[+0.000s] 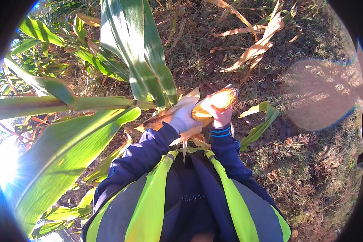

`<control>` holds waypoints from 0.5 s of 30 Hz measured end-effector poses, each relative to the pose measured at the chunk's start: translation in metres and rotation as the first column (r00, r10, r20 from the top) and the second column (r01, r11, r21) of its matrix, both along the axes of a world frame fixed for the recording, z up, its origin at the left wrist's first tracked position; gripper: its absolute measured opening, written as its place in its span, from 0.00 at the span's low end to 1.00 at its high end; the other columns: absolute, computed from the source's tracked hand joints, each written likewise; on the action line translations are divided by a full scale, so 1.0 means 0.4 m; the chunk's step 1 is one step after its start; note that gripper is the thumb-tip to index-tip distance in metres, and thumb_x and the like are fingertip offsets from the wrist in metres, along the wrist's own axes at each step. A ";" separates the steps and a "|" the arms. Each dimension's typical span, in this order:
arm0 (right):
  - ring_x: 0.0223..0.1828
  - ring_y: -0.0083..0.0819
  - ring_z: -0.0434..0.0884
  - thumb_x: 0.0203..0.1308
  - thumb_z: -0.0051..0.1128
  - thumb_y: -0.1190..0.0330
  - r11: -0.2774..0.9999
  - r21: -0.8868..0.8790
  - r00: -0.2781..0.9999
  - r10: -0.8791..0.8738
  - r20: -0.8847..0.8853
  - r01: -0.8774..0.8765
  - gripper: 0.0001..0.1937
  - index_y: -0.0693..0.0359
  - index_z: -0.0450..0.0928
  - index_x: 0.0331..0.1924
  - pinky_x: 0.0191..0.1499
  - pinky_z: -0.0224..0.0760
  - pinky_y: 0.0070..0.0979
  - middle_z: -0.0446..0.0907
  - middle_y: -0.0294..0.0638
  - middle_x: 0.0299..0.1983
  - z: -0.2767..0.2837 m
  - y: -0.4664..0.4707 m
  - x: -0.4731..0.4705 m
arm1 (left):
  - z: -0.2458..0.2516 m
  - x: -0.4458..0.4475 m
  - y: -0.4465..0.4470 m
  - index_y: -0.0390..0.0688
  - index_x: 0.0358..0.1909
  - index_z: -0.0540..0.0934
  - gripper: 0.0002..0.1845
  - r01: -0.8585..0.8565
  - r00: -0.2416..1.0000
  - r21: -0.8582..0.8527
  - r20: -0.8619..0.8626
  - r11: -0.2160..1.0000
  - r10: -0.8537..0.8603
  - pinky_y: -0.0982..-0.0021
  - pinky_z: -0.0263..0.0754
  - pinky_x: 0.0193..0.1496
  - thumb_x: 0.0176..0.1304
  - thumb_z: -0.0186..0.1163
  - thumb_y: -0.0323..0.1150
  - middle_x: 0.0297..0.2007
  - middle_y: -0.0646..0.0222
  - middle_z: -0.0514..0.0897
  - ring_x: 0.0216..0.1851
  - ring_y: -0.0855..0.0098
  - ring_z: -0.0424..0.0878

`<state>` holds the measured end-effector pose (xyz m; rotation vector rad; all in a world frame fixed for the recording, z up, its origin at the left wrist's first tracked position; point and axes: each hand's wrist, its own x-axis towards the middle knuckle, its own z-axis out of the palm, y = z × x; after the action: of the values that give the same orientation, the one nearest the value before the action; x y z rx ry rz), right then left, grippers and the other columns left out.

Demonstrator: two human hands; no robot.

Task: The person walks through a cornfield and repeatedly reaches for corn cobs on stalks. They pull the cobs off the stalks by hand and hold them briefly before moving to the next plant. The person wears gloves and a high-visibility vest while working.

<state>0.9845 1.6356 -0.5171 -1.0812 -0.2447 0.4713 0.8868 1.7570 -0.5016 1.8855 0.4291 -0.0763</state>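
Observation:
A yellow ear of corn (198,113), its kernels bare, slants up to the right in front of my chest. Around its lower end hang dry, peeled husk leaves (191,133). My left hand (184,119), in a whitish glove, is closed around the husk-covered base. Further up the ear, my right hand (220,116) grips it, the fingers wrapped over the kernels. Bright sunlight washes out part of the cob and the right fingers. Just left of the husk, a thick green corn stalk (106,103) reaches in from the side.
Broad green corn leaves (133,45) rise beyond the stalk, and another large leaf (75,148) spreads at the left. Withered leaves (260,48) stand at upper right. Dry grass (296,169) covers the ground to the right. Low sun glares at the left edge.

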 end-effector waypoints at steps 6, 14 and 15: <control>0.35 0.33 0.79 0.50 0.54 0.76 0.990 0.113 0.961 -0.050 -0.271 0.084 0.13 0.69 0.72 0.42 0.41 0.73 0.26 0.80 0.45 0.33 -0.031 0.041 -0.021 | -0.052 -0.014 -0.030 0.39 0.49 0.75 0.25 -0.085 0.975 -0.007 -0.208 0.996 0.082 0.72 0.72 0.49 0.45 0.67 0.29 0.42 0.66 0.82 0.44 0.72 0.80; 0.26 0.35 0.80 0.50 0.59 0.71 0.988 0.068 0.826 -0.076 -0.559 0.137 0.14 0.67 0.70 0.39 0.32 0.75 0.28 0.79 0.45 0.28 -0.054 0.096 -0.031 | -0.034 -0.025 -0.023 0.38 0.51 0.74 0.27 -0.172 0.970 -0.260 -0.214 0.950 0.117 0.74 0.71 0.51 0.45 0.69 0.29 0.43 0.68 0.81 0.45 0.74 0.78; 0.25 0.36 0.80 0.51 0.59 0.71 0.979 0.128 0.829 -0.060 -0.557 0.158 0.14 0.67 0.70 0.39 0.31 0.75 0.29 0.79 0.46 0.27 -0.060 0.097 -0.031 | -0.035 -0.031 -0.020 0.39 0.50 0.74 0.27 -0.157 0.954 -0.166 -0.281 0.974 0.106 0.73 0.71 0.50 0.45 0.70 0.30 0.43 0.68 0.81 0.44 0.73 0.79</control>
<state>0.9721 1.6744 -0.5410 -0.7465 0.2869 0.6271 0.8745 1.7490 -0.5157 1.6613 0.7102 -0.2790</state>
